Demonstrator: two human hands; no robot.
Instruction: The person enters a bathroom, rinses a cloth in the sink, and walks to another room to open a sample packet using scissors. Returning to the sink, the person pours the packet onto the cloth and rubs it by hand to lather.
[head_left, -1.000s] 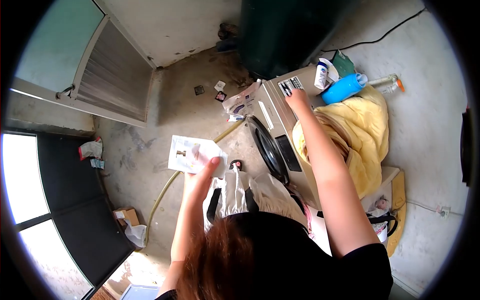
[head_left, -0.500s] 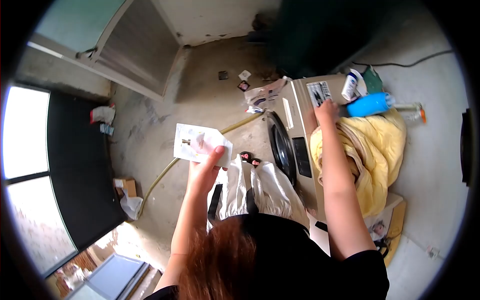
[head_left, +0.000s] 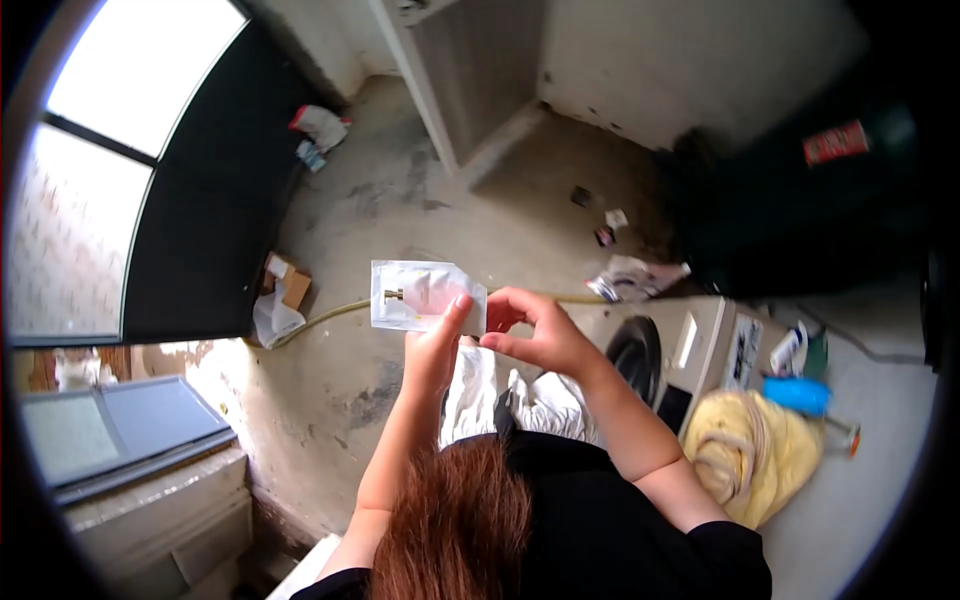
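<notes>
A flat white sachet (head_left: 410,290) with a small gold print and one slanted corner is held up in front of me. My left hand (head_left: 440,335) grips its lower right part, thumb laid across the front. At the sachet's right edge is my right hand (head_left: 535,325), thumb and fingers apart in a loose curve with a gap between them. Its fingertips are very close to the edge; whether they touch it I cannot tell.
To the right stands a washing machine (head_left: 697,352) with a yellow quilt (head_left: 745,440), a blue bottle (head_left: 797,394) and a white bottle (head_left: 788,348) on top. A hose (head_left: 335,312) crosses the floor. A plastic bag (head_left: 640,278) and a cardboard box (head_left: 292,285) lie beyond.
My right hand has left the top of the washing machine and come to the sachet's right edge. The view has turned left; my left hand still holds the sachet.
</notes>
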